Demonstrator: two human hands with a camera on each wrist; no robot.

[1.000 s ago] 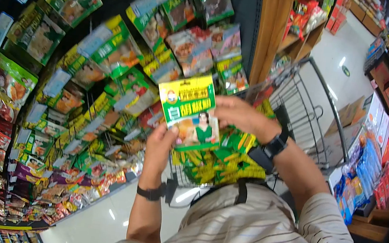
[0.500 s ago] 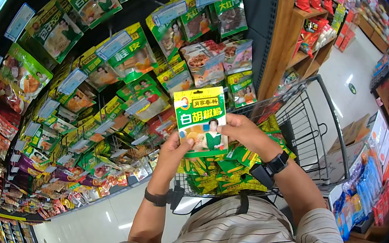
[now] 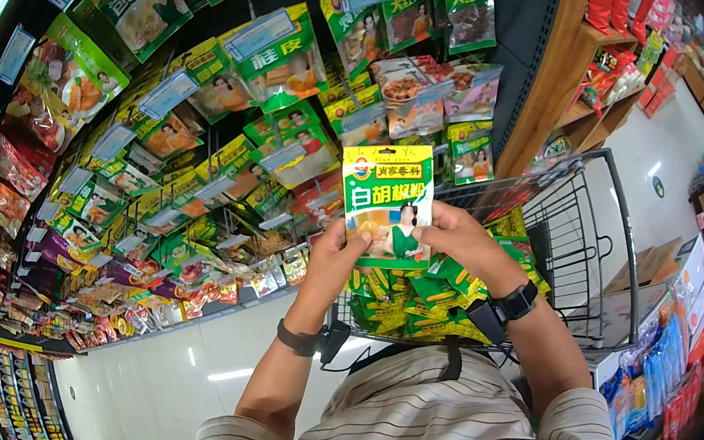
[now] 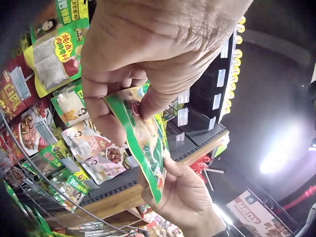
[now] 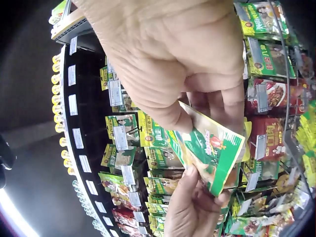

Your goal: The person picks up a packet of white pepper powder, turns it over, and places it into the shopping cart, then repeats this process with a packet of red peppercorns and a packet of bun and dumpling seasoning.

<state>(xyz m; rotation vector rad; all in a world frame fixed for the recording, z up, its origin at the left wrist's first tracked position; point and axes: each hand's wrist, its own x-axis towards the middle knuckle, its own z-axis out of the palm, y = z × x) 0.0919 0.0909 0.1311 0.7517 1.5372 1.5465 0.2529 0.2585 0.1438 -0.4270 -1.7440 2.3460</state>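
Observation:
A yellow, green and white spice packet (image 3: 386, 202), printed with a figure in green, is held upright in front of the body by both hands. My left hand (image 3: 336, 254) pinches its lower left corner, thumb on the printed front. At the right edge my right hand (image 3: 470, 246) grips it, thumb in front and fingers behind. In the left wrist view the packet (image 4: 140, 133) is seen edge-on, slightly bent, between left hand (image 4: 148, 54) and right hand (image 4: 185, 197). The right wrist view shows the packet's (image 5: 210, 153) lower part between thumb and fingers.
A shopping cart (image 3: 613, 248) stands close ahead, with many green and yellow packets (image 3: 430, 307) in its near end. Hanging spice packets (image 3: 276, 56) fill the shelf rack at left. A wooden shelf (image 3: 561, 78) stands beyond, and blue packages (image 3: 648, 383) lie at right.
The packet and both hands have shifted right in the head view as the view turned left. The packet's print has become sharper, and both hands have kept their grip on it.

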